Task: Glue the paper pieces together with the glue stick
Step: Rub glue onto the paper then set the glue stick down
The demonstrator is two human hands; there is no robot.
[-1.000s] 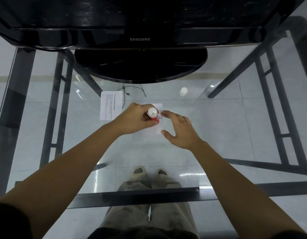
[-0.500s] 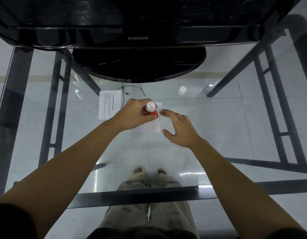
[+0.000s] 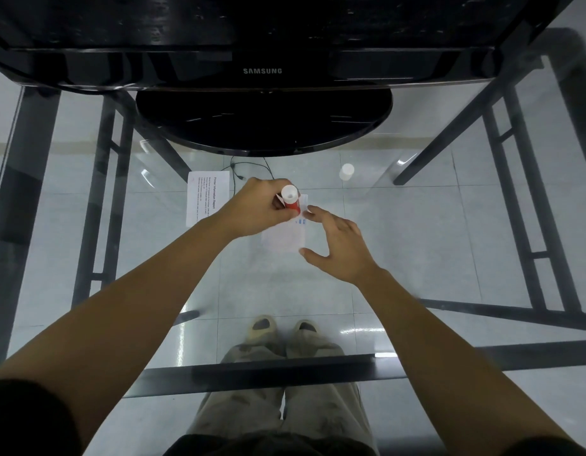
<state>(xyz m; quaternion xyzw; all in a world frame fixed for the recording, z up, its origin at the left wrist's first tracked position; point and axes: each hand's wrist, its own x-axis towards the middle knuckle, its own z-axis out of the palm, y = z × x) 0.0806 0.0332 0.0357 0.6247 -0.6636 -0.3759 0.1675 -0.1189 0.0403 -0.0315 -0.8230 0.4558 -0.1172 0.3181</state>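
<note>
My left hand (image 3: pixel 257 210) is closed around a red glue stick (image 3: pixel 290 201) with a white end up, held upright over a small white paper piece (image 3: pixel 286 236) that lies on the glass table. My right hand (image 3: pixel 339 246) rests with spread fingers on the right edge of that paper, index fingertip near the glue stick. A second paper piece (image 3: pixel 206 195) with printed text lies flat to the left, partly behind my left hand. The glue stick's white cap (image 3: pixel 346 171) stands alone further back on the right.
A black Samsung monitor (image 3: pixel 262 70) on a round base (image 3: pixel 263 121) fills the back of the glass table (image 3: pixel 433 241). Black frame bars run under the glass at both sides and along the front edge. My legs and shoes show below.
My left hand with the glue stick has shifted slightly away from me along the small paper. My right hand stays pressed on the paper's right edge.
</note>
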